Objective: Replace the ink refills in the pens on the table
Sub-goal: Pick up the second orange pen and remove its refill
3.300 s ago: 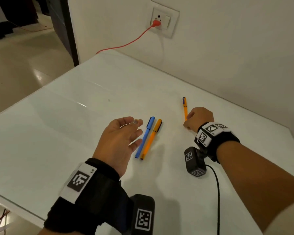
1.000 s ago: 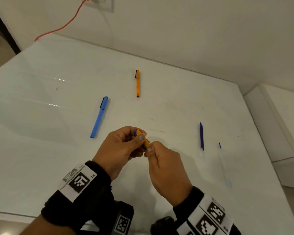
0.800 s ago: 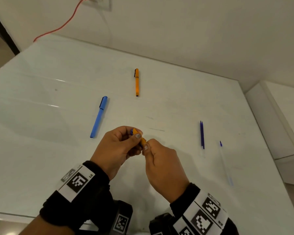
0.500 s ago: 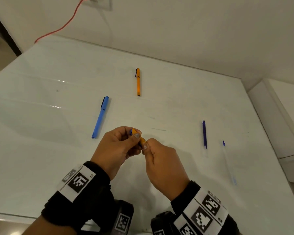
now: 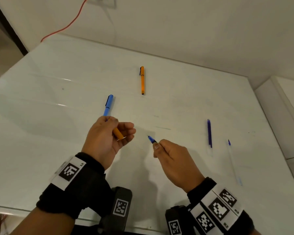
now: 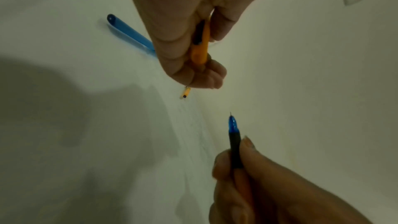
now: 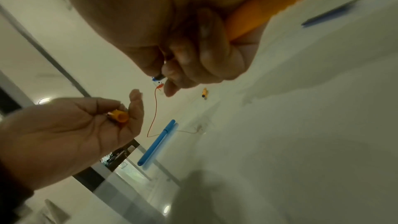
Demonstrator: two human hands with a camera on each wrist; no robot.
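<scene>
The orange pen is uncapped. The left hand (image 5: 107, 139) curls round the orange cap (image 5: 117, 134); the right hand (image 5: 174, 160) pinches the pen body (image 6: 234, 144), blue tip exposed, the two held apart above the table (image 5: 185, 102). Judged progress — early: no refill is out yet. The blue pen (image 5: 108, 106) and second orange pen (image 5: 142, 80) lie capped; spare refills (image 5: 209, 133) wait at right.

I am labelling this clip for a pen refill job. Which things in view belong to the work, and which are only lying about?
Belong to the job:
- orange cap in left hand
- uncapped pen in right hand
- blue pen
- orange pen
- dark blue refills
- clear refill

Just lying about:
- red cable
- wall socket
</scene>
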